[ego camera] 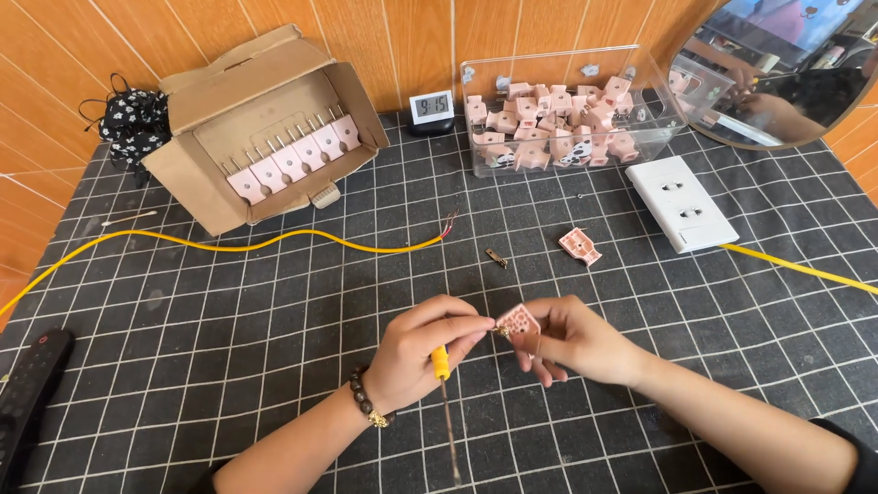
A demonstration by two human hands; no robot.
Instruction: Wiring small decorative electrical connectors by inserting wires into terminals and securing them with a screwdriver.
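My right hand [578, 340] pinches a small pink plug half-shell [519, 321] above the dark grid mat [274, 311]. My left hand [422, 352] meets it from the left, fingertips touching the shell's edge. A yellow-handled screwdriver [444, 393] is tucked under the left palm, its shaft pointing toward me. Another pink plug half [581, 246] and a small brass prong [497, 258] lie on the mat beyond my hands.
A yellow cable [229, 245] with bared wire ends runs across the mat. Behind it are an open cardboard box [265, 128] with a row of pink plugs, a clear bin [567, 110] of plug parts, a small clock [430, 107], a white socket [681, 201], a mirror [777, 73] and a black remote [27, 393].
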